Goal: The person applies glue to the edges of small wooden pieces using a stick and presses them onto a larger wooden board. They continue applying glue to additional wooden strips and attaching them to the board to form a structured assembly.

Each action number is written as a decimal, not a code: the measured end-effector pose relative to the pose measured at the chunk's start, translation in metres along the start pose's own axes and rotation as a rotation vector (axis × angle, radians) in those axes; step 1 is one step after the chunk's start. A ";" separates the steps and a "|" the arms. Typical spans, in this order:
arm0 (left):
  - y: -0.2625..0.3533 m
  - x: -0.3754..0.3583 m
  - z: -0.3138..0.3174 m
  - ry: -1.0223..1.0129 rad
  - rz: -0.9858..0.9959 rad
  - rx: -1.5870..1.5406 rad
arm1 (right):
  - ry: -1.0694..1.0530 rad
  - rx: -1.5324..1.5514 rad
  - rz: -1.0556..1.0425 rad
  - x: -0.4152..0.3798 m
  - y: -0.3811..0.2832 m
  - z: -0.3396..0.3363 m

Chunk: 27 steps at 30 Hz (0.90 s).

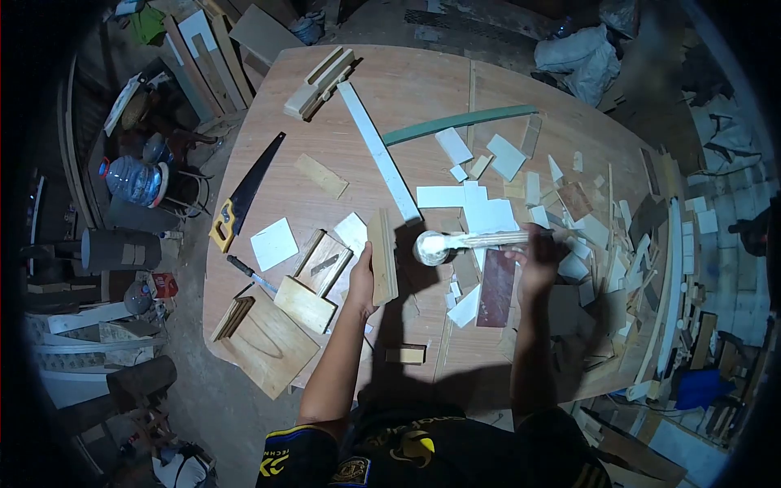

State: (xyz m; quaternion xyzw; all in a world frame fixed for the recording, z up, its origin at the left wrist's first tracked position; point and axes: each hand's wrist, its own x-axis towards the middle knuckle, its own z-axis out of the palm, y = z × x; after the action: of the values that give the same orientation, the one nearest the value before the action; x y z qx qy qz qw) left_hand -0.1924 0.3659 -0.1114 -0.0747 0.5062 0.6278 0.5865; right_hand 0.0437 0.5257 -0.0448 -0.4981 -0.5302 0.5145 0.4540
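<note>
My left hand [360,281] is closed round a pale wooden piece [383,260], held on edge above the table with its layered side showing. My right hand [535,264] grips the right end of a narrow wooden stick [492,239]. The stick's other end lies over a small round white tub [431,247], where a white, glue-like smear shows. Below the stick is a dark reddish board [495,289]. Left of my left hand lie a grooved wooden block [322,264] and a flat light board [304,304].
A yellow-handled handsaw [248,191] lies on the table's left side. A long white strip [378,150] and a green curved strip [460,124] cross the back. Many offcuts [606,244] crowd the right. A wooden plane-like block [320,83] sits at the back left.
</note>
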 end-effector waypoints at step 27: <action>0.050 -0.211 -0.008 0.000 0.101 -0.160 | -0.850 0.807 0.244 -0.161 -0.076 -0.023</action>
State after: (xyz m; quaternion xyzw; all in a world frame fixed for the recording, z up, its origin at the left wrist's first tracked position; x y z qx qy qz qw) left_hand -0.1737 0.2307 0.0566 -0.0957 0.4577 0.6949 0.5463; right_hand 0.0770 0.3696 0.0374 -0.0939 -0.3668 0.8780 0.2929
